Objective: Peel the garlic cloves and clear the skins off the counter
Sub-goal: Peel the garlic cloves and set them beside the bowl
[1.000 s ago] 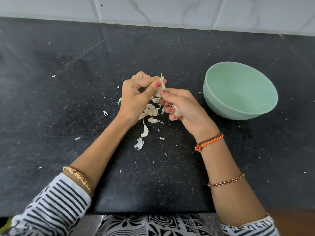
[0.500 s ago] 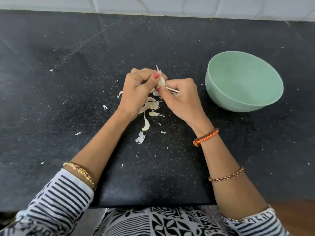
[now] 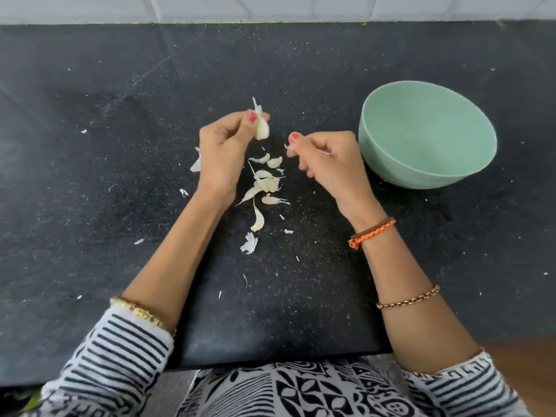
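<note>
My left hand [image 3: 221,152] pinches a pale garlic clove [image 3: 261,127] between thumb and fingers, a strip of skin sticking up from its top. My right hand [image 3: 323,156] is a short way to the right, fingers curled, pinching a small scrap of skin [image 3: 287,146] at the thumb tip. Between and below the hands lies a heap of garlic cloves and skins [image 3: 264,183] on the black counter [image 3: 120,145]. A torn white skin piece [image 3: 249,243] lies nearer to me.
A pale green bowl [image 3: 421,173] stands on the counter just right of my right hand; nothing shows inside it. Small white skin flakes [image 3: 183,192] are scattered to the left and front. A tiled wall [image 3: 270,7] runs along the back; the counter's front edge is at my lap.
My hands, which were together on the clove, have pulled apart. The right hand moved right with a scrap of skin; the left keeps the clove.
</note>
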A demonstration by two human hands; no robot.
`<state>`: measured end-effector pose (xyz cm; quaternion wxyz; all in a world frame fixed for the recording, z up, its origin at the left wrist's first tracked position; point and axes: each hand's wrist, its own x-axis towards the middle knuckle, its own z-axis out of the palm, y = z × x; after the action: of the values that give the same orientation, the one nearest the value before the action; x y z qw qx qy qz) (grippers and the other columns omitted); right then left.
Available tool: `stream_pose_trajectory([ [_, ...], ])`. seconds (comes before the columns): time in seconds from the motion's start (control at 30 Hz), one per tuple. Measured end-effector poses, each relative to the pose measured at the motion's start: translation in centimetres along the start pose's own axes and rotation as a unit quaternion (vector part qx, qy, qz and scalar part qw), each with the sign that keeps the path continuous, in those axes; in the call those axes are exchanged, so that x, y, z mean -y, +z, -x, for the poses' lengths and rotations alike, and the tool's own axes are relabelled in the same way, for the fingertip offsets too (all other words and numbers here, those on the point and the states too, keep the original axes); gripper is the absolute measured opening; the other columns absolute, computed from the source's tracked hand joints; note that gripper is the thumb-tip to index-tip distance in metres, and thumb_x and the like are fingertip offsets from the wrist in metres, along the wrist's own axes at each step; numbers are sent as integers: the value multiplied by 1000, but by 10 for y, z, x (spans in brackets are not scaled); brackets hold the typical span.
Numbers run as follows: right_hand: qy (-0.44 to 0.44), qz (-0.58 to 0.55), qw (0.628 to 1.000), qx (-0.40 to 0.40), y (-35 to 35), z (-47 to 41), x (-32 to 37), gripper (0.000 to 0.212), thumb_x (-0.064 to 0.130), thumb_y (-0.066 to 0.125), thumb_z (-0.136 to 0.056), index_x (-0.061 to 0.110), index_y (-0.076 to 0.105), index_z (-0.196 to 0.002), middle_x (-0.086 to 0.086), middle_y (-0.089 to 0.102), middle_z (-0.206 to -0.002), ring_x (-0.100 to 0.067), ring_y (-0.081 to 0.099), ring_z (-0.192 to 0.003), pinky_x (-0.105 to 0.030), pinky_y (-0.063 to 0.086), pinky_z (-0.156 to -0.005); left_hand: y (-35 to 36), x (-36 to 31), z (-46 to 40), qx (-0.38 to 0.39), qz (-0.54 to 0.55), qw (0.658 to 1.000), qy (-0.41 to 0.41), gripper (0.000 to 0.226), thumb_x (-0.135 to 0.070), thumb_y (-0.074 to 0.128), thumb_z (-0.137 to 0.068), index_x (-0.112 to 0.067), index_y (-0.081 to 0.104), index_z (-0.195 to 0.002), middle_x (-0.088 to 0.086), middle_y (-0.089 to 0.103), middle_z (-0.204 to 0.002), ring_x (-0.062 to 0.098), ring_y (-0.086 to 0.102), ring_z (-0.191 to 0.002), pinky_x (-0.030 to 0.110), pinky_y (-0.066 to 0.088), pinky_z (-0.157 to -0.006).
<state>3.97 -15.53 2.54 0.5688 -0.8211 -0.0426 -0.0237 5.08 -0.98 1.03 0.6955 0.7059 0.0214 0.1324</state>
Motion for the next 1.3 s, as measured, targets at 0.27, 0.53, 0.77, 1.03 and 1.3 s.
stream_pose_trajectory([
  [0.27, 147, -183, 972, 22, 3, 0, 10, 26, 2, 54, -87, 22, 70, -80, 5, 68, -69, -1, 50, -50, -15, 40, -46, 3, 2, 6, 75, 36, 995, 52, 8, -9, 57, -89, -13, 60, -83, -11, 68, -67, 3, 61, -65, 18, 48, -68],
  [0.53, 9, -82, 996, -32, 10, 5, 1, 12, 12, 67, -84, 10, 73, -94, 13, 65, -68, 10, 55, -55, -8, 39, -54, 2, 2, 8, 94, 2, 994, 53, 12, -15, 55, -91, -15, 67, -90, -14, 68, -73, 1, 61, -73, 15, 45, -68],
  [0.77, -15, -49, 996, -78, 10, 1, -5, 8, 13, 73, -79, 9, 75, -86, 12, 67, -68, 4, 62, -64, -16, 46, -61, 1, 2, 9, 123, -14, 991, 44, 8, -18, 68, -78, -19, 70, -86, -6, 70, -79, 27, 57, -78, 36, 49, -75],
  [1.03, -9, -98, 995, -26, 5, 2, 1, 16, 1, 68, -80, 16, 72, -83, 18, 61, -54, 8, 52, -47, -8, 38, -48, -1, -7, 9, 86, 54, 995, 10, 20, 3, 59, -84, 2, 63, -103, -9, 69, -63, 2, 62, -63, 16, 49, -64],
  [1.3, 54, -141, 987, -45, 4, 0, 0, 7, 6, 66, -84, 6, 71, -87, 9, 61, -63, 5, 49, -48, -10, 38, -49, -7, -4, 3, 63, 64, 995, -51, 12, -19, 62, -83, -17, 70, -73, -11, 65, -66, 1, 49, -60, 13, 36, -53],
])
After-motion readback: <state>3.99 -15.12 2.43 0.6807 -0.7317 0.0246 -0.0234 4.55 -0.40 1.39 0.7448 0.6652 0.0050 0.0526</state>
